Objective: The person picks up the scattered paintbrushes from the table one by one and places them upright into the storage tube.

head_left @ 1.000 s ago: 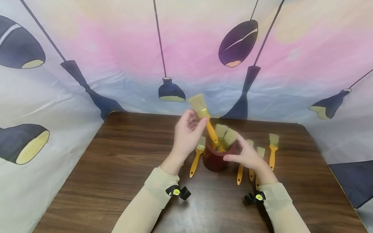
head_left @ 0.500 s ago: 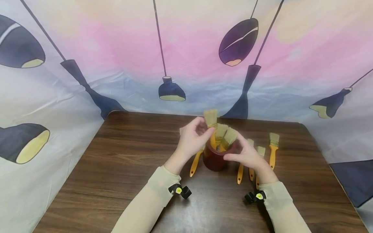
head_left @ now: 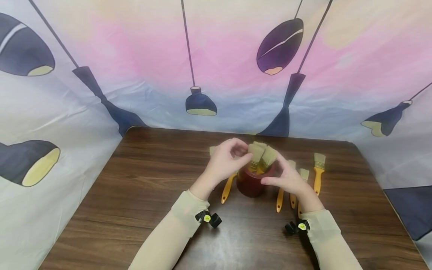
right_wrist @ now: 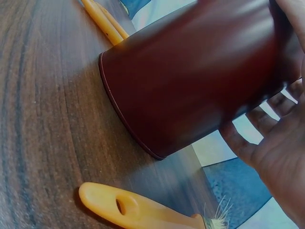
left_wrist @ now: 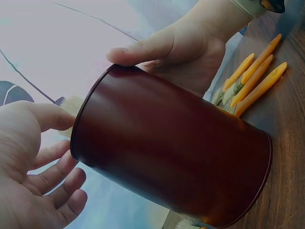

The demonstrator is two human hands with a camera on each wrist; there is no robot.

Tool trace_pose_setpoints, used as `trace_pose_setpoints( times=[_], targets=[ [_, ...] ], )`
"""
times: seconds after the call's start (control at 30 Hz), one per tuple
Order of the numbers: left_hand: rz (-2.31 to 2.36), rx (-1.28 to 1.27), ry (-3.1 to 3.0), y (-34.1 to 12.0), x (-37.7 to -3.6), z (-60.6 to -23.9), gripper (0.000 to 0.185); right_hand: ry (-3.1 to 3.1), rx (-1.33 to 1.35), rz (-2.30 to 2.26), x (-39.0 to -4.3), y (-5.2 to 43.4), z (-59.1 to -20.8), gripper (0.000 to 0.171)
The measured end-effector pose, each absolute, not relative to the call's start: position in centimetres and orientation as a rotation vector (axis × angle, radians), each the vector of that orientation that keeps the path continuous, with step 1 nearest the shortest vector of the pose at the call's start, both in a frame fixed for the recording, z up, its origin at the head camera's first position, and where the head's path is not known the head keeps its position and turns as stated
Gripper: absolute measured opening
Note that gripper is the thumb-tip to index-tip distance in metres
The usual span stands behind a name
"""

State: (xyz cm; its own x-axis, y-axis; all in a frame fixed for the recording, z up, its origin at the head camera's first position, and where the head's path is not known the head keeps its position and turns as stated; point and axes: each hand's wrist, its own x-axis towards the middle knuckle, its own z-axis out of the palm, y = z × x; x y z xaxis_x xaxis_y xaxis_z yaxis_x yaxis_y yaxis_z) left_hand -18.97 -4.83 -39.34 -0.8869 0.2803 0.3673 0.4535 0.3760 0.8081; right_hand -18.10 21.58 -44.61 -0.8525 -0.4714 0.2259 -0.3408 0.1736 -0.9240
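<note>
Head view: a dark red pot (head_left: 249, 185) stands upright on the bench (head_left: 148, 180), holding a cluster of brushes (head_left: 257, 155), bristles up. The right hand (head_left: 287, 178) grips the pot near its rim, thumb to the front. The left hand (head_left: 224, 161) has its thumb and forefinger at the bristles; whether they pinch a brush or merely touch it cannot be told. Its other fingers are loosely bent.

Risks, as judged: the heads are crowded at the mouth, so a brush drawn or pushed carelessly could catch its neighbours and lift them out. Sideways pressure from the left hand could tip the pot, should the right hand slacken. Sliding the pot to the right could disturb the loose brushes (head_left: 318, 176) on that side; the single brush (head_left: 228, 188) just left of the pot is equally exposed.

Surface: dark brown wood grain, far corners rounded. Room: a sheet (head_left: 148, 56) in pink, blue and white, printed with hanging lamps (head_left: 200, 103), rises behind the bench.
</note>
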Motion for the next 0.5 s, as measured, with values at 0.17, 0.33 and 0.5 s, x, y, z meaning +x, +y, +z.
trace_pose_setpoints(
  times=[0.17,0.33,0.5],
  targets=[
    [-1.541,-0.665,-2.461,-4.76,-18.91,-39.33,0.025,2.327,-0.815,-1.778,-18.05,21.55,-44.54,0.099],
    [-1.548,-0.673,-2.452,-4.76,-18.83,-39.27,0.024,2.339,-0.801,-1.771,-18.1,21.6,-44.57,0.099],
    [-1.589,-0.681,-2.436,-4.94,-18.84,-39.11,0.023,2.336,-0.792,-1.778,-18.03,21.57,-44.55,0.099]
  ],
)
